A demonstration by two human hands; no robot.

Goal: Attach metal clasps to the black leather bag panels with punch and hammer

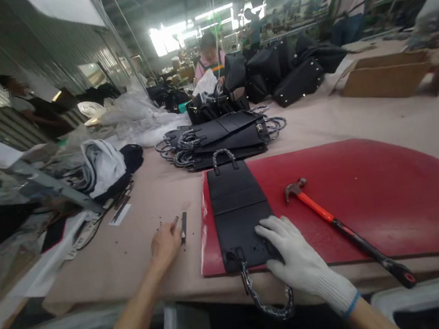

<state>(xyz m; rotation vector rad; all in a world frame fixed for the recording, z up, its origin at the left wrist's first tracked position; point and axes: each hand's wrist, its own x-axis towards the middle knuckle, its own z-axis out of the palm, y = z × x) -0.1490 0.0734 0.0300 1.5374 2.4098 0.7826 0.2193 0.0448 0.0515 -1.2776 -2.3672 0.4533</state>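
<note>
A flat black bag panel (236, 192), seamed across its middle, with a shiny-wrapped handle (268, 309) at each end, lies on the red mat (352, 188) near the beige surface's (124, 274) front edge. The gloved right hand (293, 250) rests there, fingers (271, 224) spread; whether the bare left hand (167, 244) pinches anything, one cannot tell. Strip lights (214, 12) glow behind.

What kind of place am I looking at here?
Most likely a bag-making workshop: flat black bag pieces with wrapped handles lie stacked, a claw hammer rests on a red board, and other people work behind.
</note>
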